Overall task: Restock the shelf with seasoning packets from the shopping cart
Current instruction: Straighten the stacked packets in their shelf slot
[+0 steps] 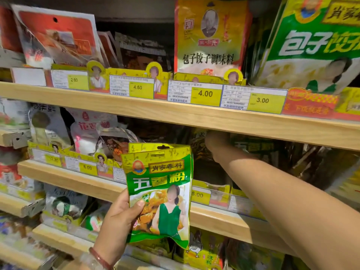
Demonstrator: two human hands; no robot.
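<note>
My left hand [118, 219] grips a small stack of green and yellow seasoning packets [159, 191] by their lower left side, thumb on the front, held upright in front of the middle wooden shelf [64, 180]. My right hand [216, 143] reaches deep into the dark space under the upper wooden shelf [175, 112], among packets standing there. A green packet of the same kind [253, 147] stands in the shadow just right of that hand. The right hand's fingers are hidden in the dark, so their grip is unclear.
The upper shelf carries a yellow packet [209, 36], a large green packet [315, 43] and red packets [56, 38], with price tags [205, 93] along its edge. White and mixed packets [87, 133] fill the middle shelf's left side. More packets [204, 250] stand on the lower shelf.
</note>
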